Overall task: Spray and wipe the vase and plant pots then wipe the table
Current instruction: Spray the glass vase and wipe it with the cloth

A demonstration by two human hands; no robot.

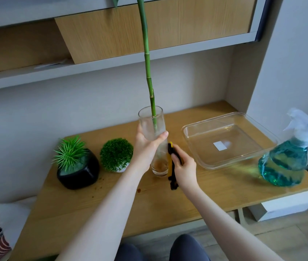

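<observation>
— Glass vase, centre frame: status?
— Gripped by left hand, base on table. Right hand clenches a yellow-black cloth against its side.
— Pots?
— Left-centre, untouched.

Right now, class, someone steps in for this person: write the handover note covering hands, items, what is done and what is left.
Left hand grips the glass vase with its bamboo stalk. Right hand presses a yellow-black wiper to the vase side. Spray bottle stands far right, beside the clear tray. Black pot and round plant pot wait at left. Left: finish the vase, both pots, then the table.
</observation>
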